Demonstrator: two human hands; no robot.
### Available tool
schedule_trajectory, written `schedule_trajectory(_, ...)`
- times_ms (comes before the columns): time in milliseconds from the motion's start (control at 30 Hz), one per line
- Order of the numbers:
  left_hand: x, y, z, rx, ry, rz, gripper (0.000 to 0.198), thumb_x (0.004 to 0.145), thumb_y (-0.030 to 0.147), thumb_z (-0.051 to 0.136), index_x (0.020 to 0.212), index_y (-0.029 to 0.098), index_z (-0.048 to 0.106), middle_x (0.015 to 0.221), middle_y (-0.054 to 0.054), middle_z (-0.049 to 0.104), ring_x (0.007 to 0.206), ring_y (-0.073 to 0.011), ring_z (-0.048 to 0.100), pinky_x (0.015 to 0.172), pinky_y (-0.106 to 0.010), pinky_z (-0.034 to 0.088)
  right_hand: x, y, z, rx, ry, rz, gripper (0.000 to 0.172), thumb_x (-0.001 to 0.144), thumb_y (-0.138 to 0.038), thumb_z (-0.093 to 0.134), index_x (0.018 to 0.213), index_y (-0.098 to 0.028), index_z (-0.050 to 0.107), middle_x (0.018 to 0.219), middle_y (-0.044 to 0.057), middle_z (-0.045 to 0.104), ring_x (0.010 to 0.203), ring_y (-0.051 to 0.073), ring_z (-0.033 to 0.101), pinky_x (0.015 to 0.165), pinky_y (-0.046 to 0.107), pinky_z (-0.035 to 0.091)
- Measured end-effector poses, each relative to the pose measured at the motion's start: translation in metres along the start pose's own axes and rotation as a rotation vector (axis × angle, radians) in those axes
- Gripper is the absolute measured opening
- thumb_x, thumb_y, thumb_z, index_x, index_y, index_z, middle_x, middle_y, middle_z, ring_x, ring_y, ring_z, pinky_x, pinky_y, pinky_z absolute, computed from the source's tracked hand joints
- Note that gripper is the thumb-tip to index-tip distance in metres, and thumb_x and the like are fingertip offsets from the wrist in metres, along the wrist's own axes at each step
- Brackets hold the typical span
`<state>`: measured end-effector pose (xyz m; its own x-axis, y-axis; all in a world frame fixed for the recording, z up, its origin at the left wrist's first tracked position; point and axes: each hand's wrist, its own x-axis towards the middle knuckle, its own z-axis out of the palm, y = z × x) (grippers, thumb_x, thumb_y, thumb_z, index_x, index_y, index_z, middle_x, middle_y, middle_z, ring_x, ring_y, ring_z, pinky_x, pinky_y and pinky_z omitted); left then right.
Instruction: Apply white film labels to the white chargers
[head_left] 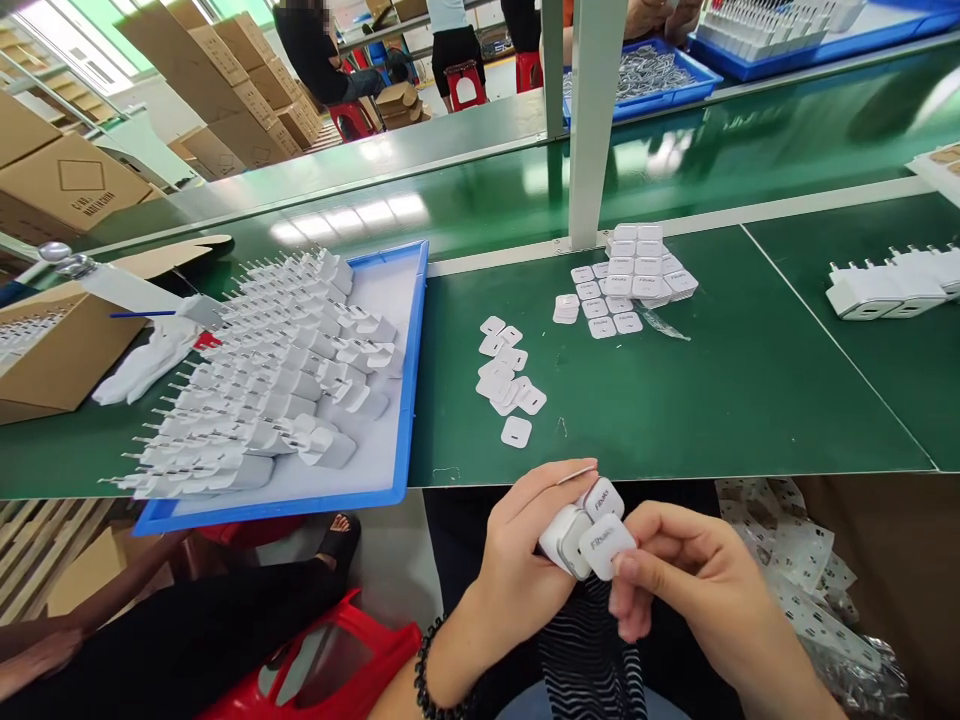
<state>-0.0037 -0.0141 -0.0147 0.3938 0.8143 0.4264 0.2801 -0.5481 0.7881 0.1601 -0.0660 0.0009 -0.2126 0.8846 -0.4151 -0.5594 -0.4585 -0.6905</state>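
Observation:
Just past the table's near edge, my left hand (521,555) is closed round a white charger housing (561,545). A small white cover plate with printed lettering (603,497) shows by its fingertips, and whether it is loose or part of a second charger I cannot tell. Between thumb and fingers, my right hand (694,580) pinches another printed cover plate (604,550), held flat in front of the housing's end. Loose white cover plates (516,432) with a small slot lie scattered on the green table beyond my hands.
To the left, a blue-rimmed tray (411,400) bears rows of white plug chargers (285,350). Printed plates (636,265) lie stacked near a metal post (589,130). More chargers (885,290) stand at right. A red stool (330,650) and a neighbouring person's leg are at lower left.

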Motion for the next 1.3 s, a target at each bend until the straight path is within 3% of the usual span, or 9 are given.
schedule_trajectory(233,0.004,0.003,-0.001,0.032,0.013,0.063,0.043,0.082,0.008,0.071,0.124,0.018,0.065,0.122,-0.014,0.07,0.108,-0.0222,0.07,0.091,-0.035,0.062,0.009,0.012,-0.001,0.154,-0.129,0.123,0.026,0.074,-0.032,0.086,0.066,-0.013,0.069,0.045,0.003,0.067,0.029,0.006,0.052,0.031,0.011,0.038)
schedule_trajectory(467,0.003,0.001,-0.001,0.022,0.004,0.105,0.04,0.084,0.009,0.07,0.123,0.016,0.064,0.121,-0.014,0.07,0.108,-0.0212,0.069,0.092,-0.034,0.061,0.012,0.008,-0.001,0.082,-0.141,0.143,0.028,0.071,-0.032,0.086,0.064,-0.013,0.066,0.041,-0.001,0.061,0.027,0.004,0.04,0.029,0.012,0.03)
schedule_trajectory(633,0.002,0.002,0.0,0.036,-0.015,0.097,0.04,0.085,0.01,0.07,0.123,0.018,0.064,0.12,-0.014,0.071,0.107,-0.0232,0.07,0.09,-0.037,0.062,0.012,0.008,-0.003,0.004,-0.137,0.13,0.037,0.074,-0.042,0.082,0.062,-0.015,0.059,0.038,-0.004,0.054,0.027,0.002,0.03,0.029,0.014,0.023)
schedule_trajectory(833,0.001,0.002,0.0,0.019,-0.017,0.072,0.041,0.083,0.008,0.069,0.122,0.019,0.065,0.12,-0.013,0.071,0.106,-0.0228,0.071,0.088,-0.036,0.062,0.011,0.007,-0.001,-0.02,-0.127,0.119,0.041,0.077,-0.047,0.079,0.062,-0.017,0.057,0.038,-0.005,0.052,0.029,0.003,0.027,0.032,0.016,0.022)
schedule_trajectory(1067,0.001,0.0,0.001,0.039,-0.016,0.14,0.041,0.083,0.006,0.069,0.122,0.014,0.064,0.121,-0.014,0.071,0.111,-0.0211,0.068,0.095,-0.033,0.06,0.011,0.006,0.0,0.013,-0.132,0.116,0.041,0.077,-0.045,0.079,0.06,-0.017,0.055,0.037,-0.005,0.051,0.029,0.002,0.026,0.032,0.015,0.02)
schedule_trajectory(1300,0.001,0.0,0.002,0.075,-0.018,0.157,0.04,0.084,0.006,0.066,0.123,0.016,0.063,0.119,-0.013,0.071,0.108,-0.0226,0.069,0.09,-0.036,0.062,0.011,0.005,0.001,-0.007,-0.081,0.128,0.039,0.075,-0.045,0.078,0.058,-0.017,0.056,0.034,-0.006,0.046,0.028,0.003,0.025,0.031,0.017,0.02)
